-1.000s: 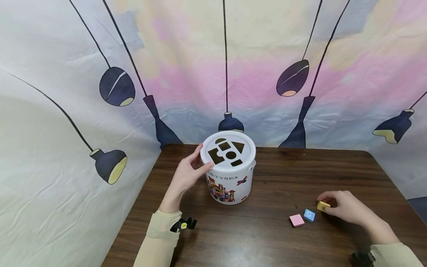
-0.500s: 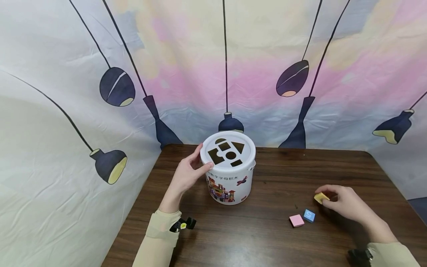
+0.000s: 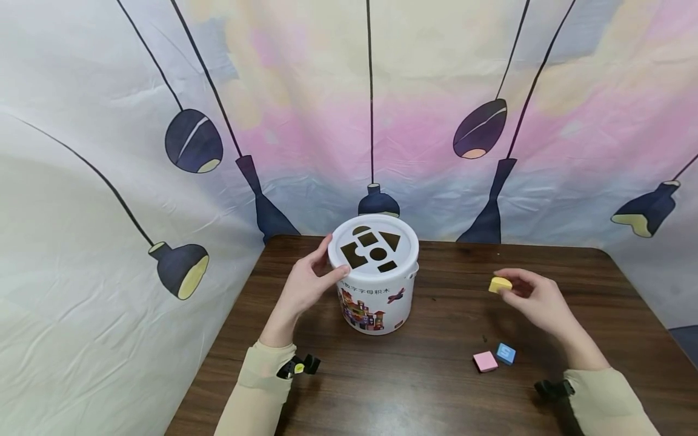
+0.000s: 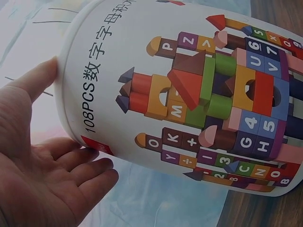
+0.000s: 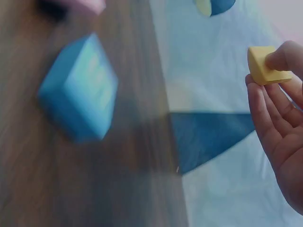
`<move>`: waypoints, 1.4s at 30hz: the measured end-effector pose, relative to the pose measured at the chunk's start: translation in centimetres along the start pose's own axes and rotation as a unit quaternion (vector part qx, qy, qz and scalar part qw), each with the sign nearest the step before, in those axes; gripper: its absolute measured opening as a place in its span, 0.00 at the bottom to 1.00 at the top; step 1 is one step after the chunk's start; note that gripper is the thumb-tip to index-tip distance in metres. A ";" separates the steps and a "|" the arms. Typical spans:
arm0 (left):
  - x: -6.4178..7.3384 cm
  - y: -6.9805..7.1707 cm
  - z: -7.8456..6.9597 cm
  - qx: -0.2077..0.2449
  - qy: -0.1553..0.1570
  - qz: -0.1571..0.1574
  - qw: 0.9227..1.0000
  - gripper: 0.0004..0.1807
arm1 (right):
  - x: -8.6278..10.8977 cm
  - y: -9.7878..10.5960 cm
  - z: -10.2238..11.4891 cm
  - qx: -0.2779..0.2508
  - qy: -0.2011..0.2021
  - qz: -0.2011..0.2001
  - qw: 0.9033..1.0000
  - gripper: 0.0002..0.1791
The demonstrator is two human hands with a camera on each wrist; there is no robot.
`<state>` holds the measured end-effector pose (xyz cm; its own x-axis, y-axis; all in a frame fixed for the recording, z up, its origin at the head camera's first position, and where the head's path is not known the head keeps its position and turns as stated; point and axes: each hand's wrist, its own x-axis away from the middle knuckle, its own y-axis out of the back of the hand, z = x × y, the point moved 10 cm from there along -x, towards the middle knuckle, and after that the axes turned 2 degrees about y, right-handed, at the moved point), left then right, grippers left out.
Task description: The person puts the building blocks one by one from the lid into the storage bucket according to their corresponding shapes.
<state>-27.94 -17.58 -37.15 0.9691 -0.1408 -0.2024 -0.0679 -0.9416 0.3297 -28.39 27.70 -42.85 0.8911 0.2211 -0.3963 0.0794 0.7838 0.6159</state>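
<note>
A white lidded bucket (image 3: 376,290) of building blocks stands on the table, its lid (image 3: 400,260) cut with several shaped holes. My left hand (image 3: 306,281) rests against its left side, thumb and a finger touching the lid rim, the other fingers loosely extended in the left wrist view. My right hand (image 3: 540,300) pinches a yellow half-round block (image 3: 500,284) between thumb and fingers, raised above the table; the right wrist view shows that yellow block (image 5: 265,66) at the fingertips. Below it lie a blue block (image 3: 506,353) marked S and a pink block (image 3: 485,361).
The brown wooden table (image 3: 414,387) reaches back to a hanging cloth (image 3: 425,133) printed with lamps, just behind the bucket. A wire handle joint (image 3: 412,274) sticks out at the bucket's right side. Both wrists carry dark straps with small cameras.
My right hand has lifted the yellow block off the table and carried it up, back and left. My left hand, the bucket and the other two blocks stay put.
</note>
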 end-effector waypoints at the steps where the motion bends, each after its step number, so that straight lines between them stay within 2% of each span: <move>1: 0.0 0.0 0.0 0.000 0.000 0.000 1.000 0.46 | -0.5 -0.3 0.4 -0.004 0.003 0.001 1.000 0.17; 9: -0.1 0.1 -0.1 -0.001 0.001 0.001 1.000 0.46 | -4.2 -2.1 4.1 -0.033 0.037 0.012 0.999 0.14; 18: 0.0 0.2 -0.1 -0.009 0.002 0.001 1.000 0.46 | -7.9 -3.0 8.7 -0.042 0.084 -0.001 0.996 0.15; 25: 0.0 0.1 0.0 -0.006 0.002 0.004 1.000 0.46 | -10.2 -4.2 11.1 -0.073 0.066 0.004 0.995 0.17; 36: 0.0 0.0 -0.1 -0.007 0.002 0.005 1.000 0.46 | -13.8 -5.2 14.3 -0.098 0.079 -0.015 0.992 0.18; 42: 0.0 0.1 -0.1 -0.008 0.001 0.003 1.000 0.46 | -15.8 -7.3 16.7 -0.092 0.097 0.026 0.991 0.17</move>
<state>-27.91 -17.61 -37.02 0.9694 -0.1460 -0.1975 -0.0704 -0.9356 0.3460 -35.59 8.80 -29.65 0.7877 0.3582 -0.5012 -0.0640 0.8568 0.5117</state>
